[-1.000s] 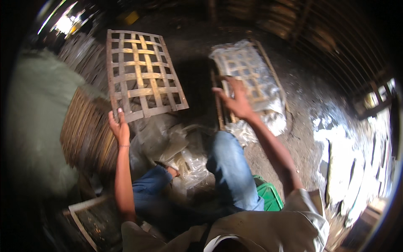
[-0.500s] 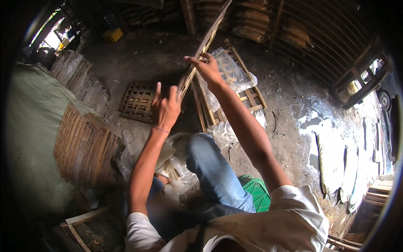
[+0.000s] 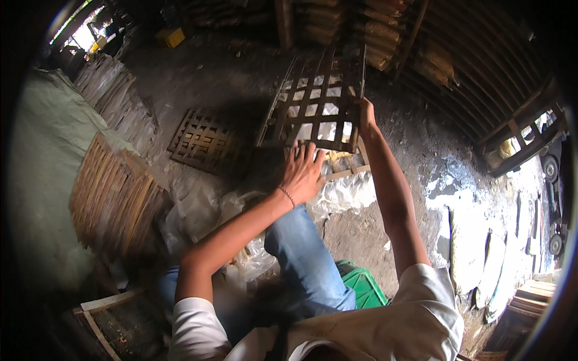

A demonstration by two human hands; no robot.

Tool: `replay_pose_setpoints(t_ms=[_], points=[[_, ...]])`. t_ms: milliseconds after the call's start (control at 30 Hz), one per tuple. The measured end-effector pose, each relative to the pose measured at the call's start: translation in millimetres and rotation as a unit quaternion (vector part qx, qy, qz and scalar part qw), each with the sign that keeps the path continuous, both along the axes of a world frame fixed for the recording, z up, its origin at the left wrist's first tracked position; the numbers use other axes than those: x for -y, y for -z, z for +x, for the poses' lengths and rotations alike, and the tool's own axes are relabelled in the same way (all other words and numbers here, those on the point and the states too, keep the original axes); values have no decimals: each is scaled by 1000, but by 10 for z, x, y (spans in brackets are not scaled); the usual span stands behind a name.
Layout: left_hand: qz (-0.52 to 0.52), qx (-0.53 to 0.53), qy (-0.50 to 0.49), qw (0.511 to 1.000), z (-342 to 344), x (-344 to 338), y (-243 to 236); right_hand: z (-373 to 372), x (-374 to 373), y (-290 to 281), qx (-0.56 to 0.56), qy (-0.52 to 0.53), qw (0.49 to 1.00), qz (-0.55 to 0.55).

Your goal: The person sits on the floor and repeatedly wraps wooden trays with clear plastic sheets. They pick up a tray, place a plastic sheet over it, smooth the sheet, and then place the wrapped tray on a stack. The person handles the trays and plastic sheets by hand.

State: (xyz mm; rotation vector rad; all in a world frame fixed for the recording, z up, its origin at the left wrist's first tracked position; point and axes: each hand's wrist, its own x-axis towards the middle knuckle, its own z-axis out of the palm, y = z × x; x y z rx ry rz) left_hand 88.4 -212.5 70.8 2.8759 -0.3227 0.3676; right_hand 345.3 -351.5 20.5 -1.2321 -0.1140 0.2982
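My right hand [image 3: 366,115] grips the right side of a wooden lattice tray [image 3: 332,145], close to its near corner. The tray is raised and tilted, its woven slats facing me. My left hand [image 3: 303,175] is at the near edge, fingers spread and stretched toward the slats; whether they press on the rim I cannot tell. Behind and below it lies another slatted tray [image 3: 347,174] with clear plastic sheeting [image 3: 342,198], partly hidden by the raised one.
A dark lattice tray [image 3: 201,139] lies on the floor to the left. Stacked slatted trays [image 3: 114,192] stand beside a green tarp [image 3: 45,180]. A green plastic crate [image 3: 361,286] is by my leg; white sacks [image 3: 466,253] lie at the right. A yellow container [image 3: 171,37] sits far back.
The tray, seen edge-on before, has turned so its lattice faces me. My right hand has moved right to its side, and my left hand has shifted right and down to the near edge.
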Motion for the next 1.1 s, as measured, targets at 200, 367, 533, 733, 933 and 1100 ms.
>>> replay_pose_setpoints(t_ms=[200, 367, 533, 733, 933, 1100], points=[[-42, -375, 16, 926, 376, -255, 640, 672, 852, 545, -40, 43, 998, -16], [-283, -189, -245, 908, 922, -748, 1482, 616, 732, 464, -94, 34, 985, 139], [-402, -247, -288, 833, 1276, -977, 1571, 380, 714, 115, -72, 100, 987, 104], [-381, 70, 13, 922, 1087, -611, 1338, 530, 1092, 253, -35, 130, 991, 11], [-252, -73, 288, 921, 965, -24, 1056, 1243, 1930, 514, 3, 117, 988, 100], [-154, -179, 321, 917, 905, -116, 1412, 941, 1046, 428, -51, 58, 993, 94]])
